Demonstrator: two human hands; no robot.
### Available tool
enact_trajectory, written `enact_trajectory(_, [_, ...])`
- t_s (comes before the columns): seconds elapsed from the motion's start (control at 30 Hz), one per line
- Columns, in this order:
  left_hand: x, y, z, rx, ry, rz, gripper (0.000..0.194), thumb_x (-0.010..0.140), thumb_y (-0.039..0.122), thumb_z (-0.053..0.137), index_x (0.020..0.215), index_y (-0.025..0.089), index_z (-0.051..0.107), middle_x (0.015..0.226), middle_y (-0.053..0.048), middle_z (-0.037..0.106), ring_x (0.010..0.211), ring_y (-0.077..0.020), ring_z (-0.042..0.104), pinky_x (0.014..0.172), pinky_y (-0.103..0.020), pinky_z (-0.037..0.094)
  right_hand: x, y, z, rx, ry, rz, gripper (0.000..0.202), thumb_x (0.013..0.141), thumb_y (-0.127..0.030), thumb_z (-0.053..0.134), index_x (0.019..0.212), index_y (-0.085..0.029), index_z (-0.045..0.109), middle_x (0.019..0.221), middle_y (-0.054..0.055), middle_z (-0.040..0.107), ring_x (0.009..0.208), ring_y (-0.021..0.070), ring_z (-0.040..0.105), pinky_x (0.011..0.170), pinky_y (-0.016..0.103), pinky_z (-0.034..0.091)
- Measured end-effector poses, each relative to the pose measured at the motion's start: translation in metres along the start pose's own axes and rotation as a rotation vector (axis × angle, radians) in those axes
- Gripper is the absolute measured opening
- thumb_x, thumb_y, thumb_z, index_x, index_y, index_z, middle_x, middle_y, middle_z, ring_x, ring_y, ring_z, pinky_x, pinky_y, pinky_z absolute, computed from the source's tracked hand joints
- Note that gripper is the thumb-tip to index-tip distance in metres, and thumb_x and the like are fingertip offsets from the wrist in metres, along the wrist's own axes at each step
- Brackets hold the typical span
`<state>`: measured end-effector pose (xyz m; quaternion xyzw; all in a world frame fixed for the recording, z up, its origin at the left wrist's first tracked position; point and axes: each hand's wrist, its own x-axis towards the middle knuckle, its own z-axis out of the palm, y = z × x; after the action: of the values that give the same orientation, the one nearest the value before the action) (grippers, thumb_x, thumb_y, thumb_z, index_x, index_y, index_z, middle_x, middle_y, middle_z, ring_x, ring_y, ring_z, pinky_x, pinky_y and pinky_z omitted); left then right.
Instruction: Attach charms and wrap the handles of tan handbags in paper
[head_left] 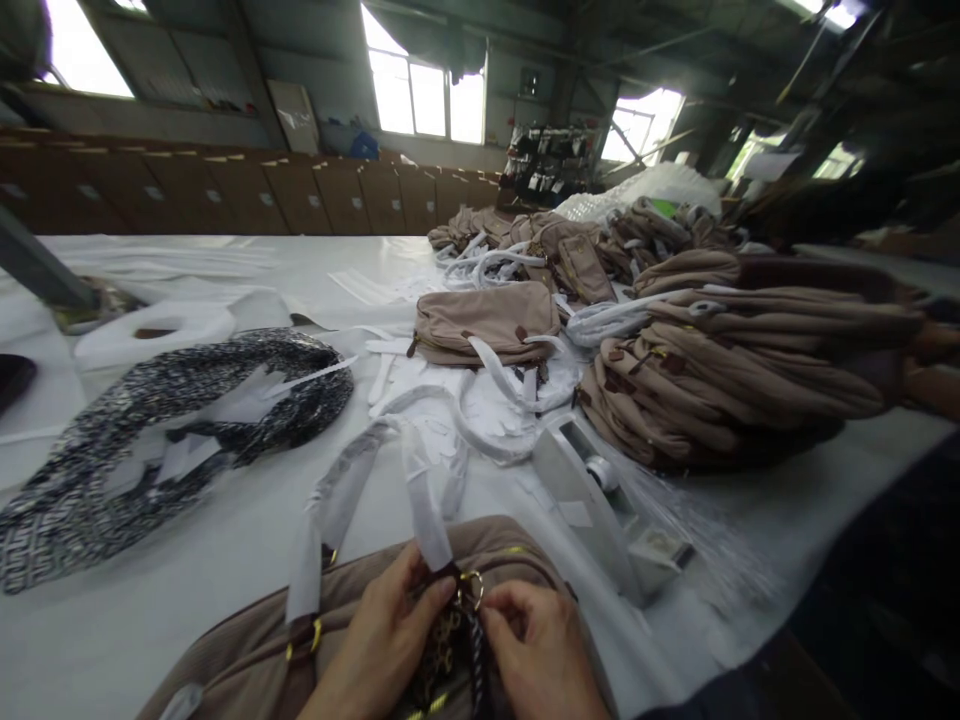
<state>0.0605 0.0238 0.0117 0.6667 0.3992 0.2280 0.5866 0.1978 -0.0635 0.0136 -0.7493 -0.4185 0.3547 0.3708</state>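
Observation:
A taupe fabric handbag (247, 640) lies before me, its handles (424, 490) wrapped in white paper and standing up. My left hand (390, 625) is closed around the foot of the right-hand handle, thumb beside a gold ring (471, 592). On the other side of that ring, my right hand (536, 640) pinches it between thumb and fingertips. Below the ring hang a gold charm (444, 640) and a black-and-white braided cord (477, 665), partly hidden between my hands.
A tape dispenser (592, 500) stands right of the handbag. Patterned black-and-white fabric (285, 440) lies left. Beyond are a small taupe bag (487, 315), white paper strips and a large pile of taupe bags (750, 360). Another person's arm (934, 370) shows at the right edge.

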Motion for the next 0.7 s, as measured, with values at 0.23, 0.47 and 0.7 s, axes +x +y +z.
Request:
enact_trajectory(0.23, [0.005, -0.007, 0.002, 0.039, 0.063, -0.06, 0.02, 0.087, 0.038, 0.047, 0.09, 0.019, 0.053, 0.079, -0.001, 0.06, 0.081, -0.0195, 0.056, 0.076, -0.027, 0.043, 0.0, 0.003, 0.002, 0.003, 0.004, 0.015, 0.02, 0.078, -0.018, 0.053, 0.069, -0.017, 0.07, 0.065, 0.003, 0.071, 0.062, 0.0166, 0.066, 0.056, 0.02, 0.044])
enact_trajectory(0.47, [0.007, -0.019, 0.002, -0.349, 0.008, -0.149, 0.024, 0.082, 0.039, 0.056, 0.097, 0.02, 0.056, 0.085, 0.0, 0.062, 0.082, -0.0167, 0.057, 0.08, -0.026, 0.045, -0.005, 0.009, -0.004, -0.198, 0.087, -0.181, 0.019, 0.078, -0.017, 0.051, 0.068, -0.019, 0.067, 0.069, 0.003, 0.068, 0.066, 0.0177, 0.063, 0.058, 0.022, 0.042])
enact_trajectory(0.7, [0.007, -0.014, 0.001, -0.502, -0.014, -0.251, 0.031, 0.076, 0.04, 0.065, 0.098, 0.019, 0.061, 0.079, 0.001, 0.065, 0.076, -0.014, 0.058, 0.069, -0.021, 0.047, 0.003, 0.0, -0.001, -0.036, 0.005, -0.048, 0.021, 0.078, -0.018, 0.051, 0.068, -0.019, 0.07, 0.067, 0.002, 0.071, 0.063, 0.0163, 0.065, 0.057, 0.02, 0.044])
